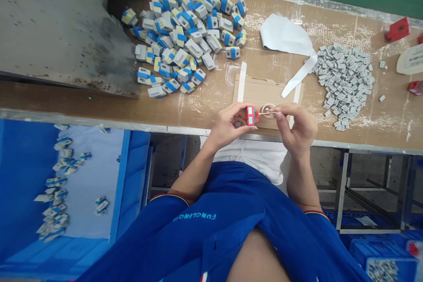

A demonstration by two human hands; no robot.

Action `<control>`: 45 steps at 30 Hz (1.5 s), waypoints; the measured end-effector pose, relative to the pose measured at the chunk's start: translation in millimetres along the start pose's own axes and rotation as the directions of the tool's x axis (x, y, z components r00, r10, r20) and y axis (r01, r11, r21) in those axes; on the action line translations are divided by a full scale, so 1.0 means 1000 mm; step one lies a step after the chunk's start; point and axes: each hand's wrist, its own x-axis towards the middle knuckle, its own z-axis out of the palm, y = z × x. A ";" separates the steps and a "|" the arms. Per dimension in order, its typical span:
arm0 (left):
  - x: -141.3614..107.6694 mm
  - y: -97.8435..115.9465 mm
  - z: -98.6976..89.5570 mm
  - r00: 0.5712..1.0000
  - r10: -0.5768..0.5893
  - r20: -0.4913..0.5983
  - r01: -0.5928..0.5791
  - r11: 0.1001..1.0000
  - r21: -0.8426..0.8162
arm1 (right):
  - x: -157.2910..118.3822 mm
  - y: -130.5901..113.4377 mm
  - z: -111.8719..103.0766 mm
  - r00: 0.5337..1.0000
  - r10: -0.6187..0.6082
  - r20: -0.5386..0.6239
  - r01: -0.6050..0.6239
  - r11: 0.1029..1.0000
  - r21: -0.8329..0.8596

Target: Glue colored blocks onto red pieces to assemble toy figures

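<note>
My left hand (pixel 228 125) grips a small red block (pixel 250 116) with pale label squares, at the table's front edge. To its right, my right hand (pixel 297 128) pinches a thin stick (pixel 268 113), whose far tip touches the block's dark right side. A small round dish (pixel 267 108) lies just behind the stick, on a flat cardboard piece (pixel 264 90) with white tape strips at its sides.
Grey, blue-taped blocks (pixel 185 35) are heaped at the back left beside a metal box (pixel 66 26). Small grey pieces (pixel 346 79) form a pile at right. White sheet (pixel 284 33) lies behind the cardboard. A blue bin (pixel 127 185) stands below left.
</note>
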 end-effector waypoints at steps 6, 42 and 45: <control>-0.001 -0.004 -0.004 1.000 0.009 0.004 -0.009 1.000 -0.015 | -0.008 0.022 0.001 0.990 0.038 -0.138 -0.046 0.998 -0.052; -0.002 -0.007 -0.008 0.982 0.137 0.134 -0.134 0.991 -0.029 | -0.069 -0.036 -0.007 0.878 0.477 -0.028 -0.456 0.854 0.249; -0.002 -0.007 -0.007 0.976 0.167 0.141 -0.166 0.986 -0.019 | -0.062 -0.038 0.021 0.857 0.515 -0.026 -0.470 0.801 0.371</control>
